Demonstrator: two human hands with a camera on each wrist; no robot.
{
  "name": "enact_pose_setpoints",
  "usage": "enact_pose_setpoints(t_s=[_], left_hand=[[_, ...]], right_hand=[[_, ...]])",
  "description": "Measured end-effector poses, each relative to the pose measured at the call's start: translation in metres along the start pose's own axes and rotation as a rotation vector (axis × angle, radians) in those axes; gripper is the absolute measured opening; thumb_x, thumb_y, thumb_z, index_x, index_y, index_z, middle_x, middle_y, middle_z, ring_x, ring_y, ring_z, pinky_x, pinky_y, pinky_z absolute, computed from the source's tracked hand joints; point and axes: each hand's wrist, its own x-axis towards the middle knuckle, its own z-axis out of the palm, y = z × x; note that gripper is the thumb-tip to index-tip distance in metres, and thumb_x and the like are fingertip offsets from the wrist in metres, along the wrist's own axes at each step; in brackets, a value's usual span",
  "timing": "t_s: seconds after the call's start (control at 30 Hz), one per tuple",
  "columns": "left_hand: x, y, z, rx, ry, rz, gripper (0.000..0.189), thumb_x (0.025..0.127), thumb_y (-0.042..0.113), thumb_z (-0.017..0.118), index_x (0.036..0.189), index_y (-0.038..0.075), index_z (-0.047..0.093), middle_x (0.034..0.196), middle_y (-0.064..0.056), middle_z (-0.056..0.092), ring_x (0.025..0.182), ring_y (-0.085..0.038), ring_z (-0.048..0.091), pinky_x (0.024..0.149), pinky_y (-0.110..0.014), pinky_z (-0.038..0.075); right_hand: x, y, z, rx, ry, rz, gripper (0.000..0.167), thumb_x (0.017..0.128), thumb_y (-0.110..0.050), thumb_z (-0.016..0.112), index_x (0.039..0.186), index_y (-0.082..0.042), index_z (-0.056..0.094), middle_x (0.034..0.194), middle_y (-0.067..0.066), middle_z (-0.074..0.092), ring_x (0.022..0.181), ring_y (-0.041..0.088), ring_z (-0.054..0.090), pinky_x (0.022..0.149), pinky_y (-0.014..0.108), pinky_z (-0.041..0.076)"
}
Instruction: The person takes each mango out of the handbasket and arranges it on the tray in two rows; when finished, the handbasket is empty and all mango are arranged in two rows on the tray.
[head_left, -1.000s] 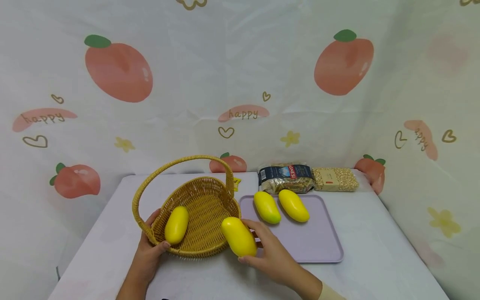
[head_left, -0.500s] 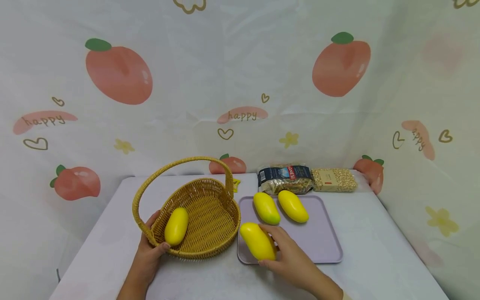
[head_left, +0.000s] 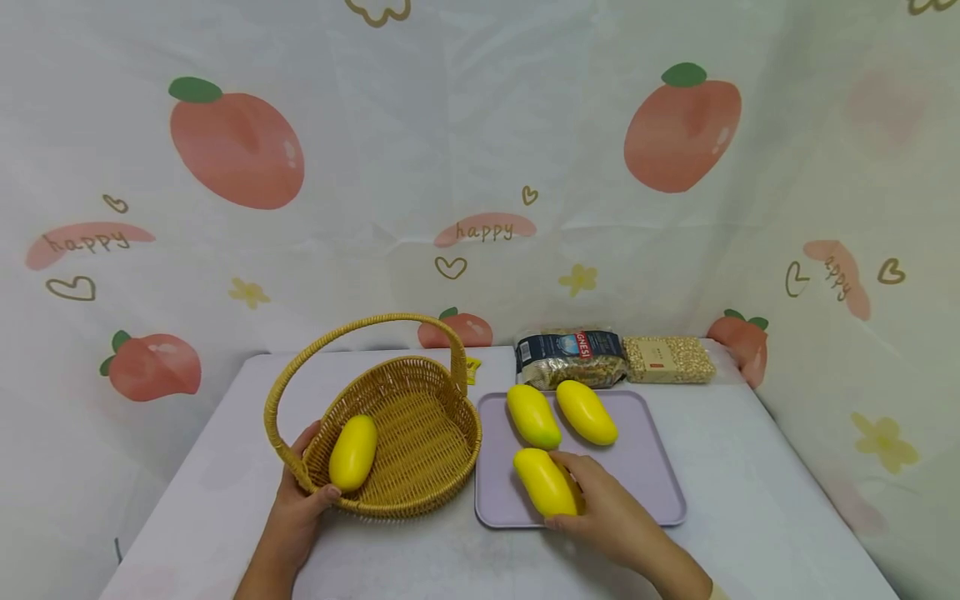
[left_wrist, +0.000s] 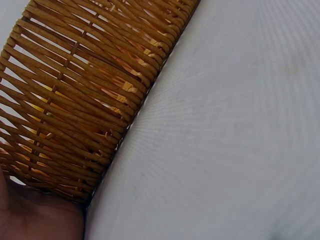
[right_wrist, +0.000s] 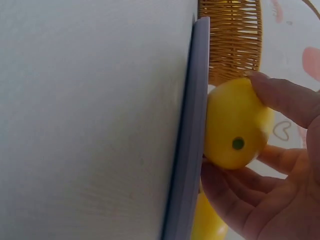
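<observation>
My left hand (head_left: 296,504) grips the near left rim of a woven wicker basket (head_left: 420,450) with a tall arched handle, thumb over the edge. One yellow mango (head_left: 353,454) lies inside it, on the left. Over the near part of the lilac tray (head_left: 637,483), my right hand (head_left: 611,517) holds a second mango (head_left: 546,483), fingers on the far side and thumb on the near side. In the right wrist view that mango (right_wrist: 235,125) shows a green stem spot and sits right at the tray's surface. Two more mangoes (head_left: 533,416) (head_left: 587,412) lie at the tray's back.
Behind the tray stand a dark-labelled AGNESI bag (head_left: 572,357) and a clear pack of pale grains (head_left: 670,359). A small yellow packet (head_left: 472,369) shows behind the basket. The white-covered table (head_left: 757,500) meets a printed cloth backdrop (head_left: 480,125).
My right hand has carried its mango rightward from beside the basket's rim to the near part of the tray. The left hand and the basket stay in place.
</observation>
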Motion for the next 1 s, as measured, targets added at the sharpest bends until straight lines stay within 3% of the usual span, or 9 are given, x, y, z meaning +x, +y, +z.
enact_pose_setpoints(t_s=[0.33, 0.7, 1.0], left_hand=[[0.0, 0.0002, 0.0006, 0.0, 0.0, -0.01, 0.093, 0.101, 0.017, 0.082, 0.174, 0.023, 0.025, 0.17, -0.006, 0.03, 0.147, -0.013, 0.04, 0.113, -0.019, 0.038], [-0.0001, -0.0005, -0.0012, 0.006, 0.002, -0.006, 0.093, 0.101, 0.015, 0.081, 0.174, 0.023, 0.025, 0.17, -0.005, 0.03, 0.146, -0.012, 0.041, 0.113, -0.019, 0.039], [0.0003, -0.0022, -0.0025, -0.001, -0.014, 0.011, 0.092, 0.102, 0.012, 0.08, 0.174, 0.021, 0.023, 0.17, -0.007, 0.029, 0.147, -0.013, 0.041, 0.113, -0.02, 0.038]], right_hand=[[0.001, -0.0021, -0.004, 0.024, -0.005, 0.072, 0.07, 0.087, -0.037, 0.095, 0.141, -0.004, 0.066, 0.133, 0.011, 0.068, 0.107, 0.024, 0.067, 0.094, 0.055, 0.058], [-0.0002, -0.0023, -0.0038, 0.057, -0.007, 0.129, 0.059, 0.091, -0.033, 0.092, 0.136, -0.005, 0.069, 0.11, 0.004, 0.071, 0.087, 0.018, 0.065, 0.077, 0.043, 0.059], [-0.0035, -0.0026, -0.0013, 0.023, 0.037, 0.179, 0.061, 0.091, -0.037, 0.092, 0.138, -0.005, 0.068, 0.106, 0.004, 0.074, 0.087, 0.018, 0.069, 0.077, 0.045, 0.061]])
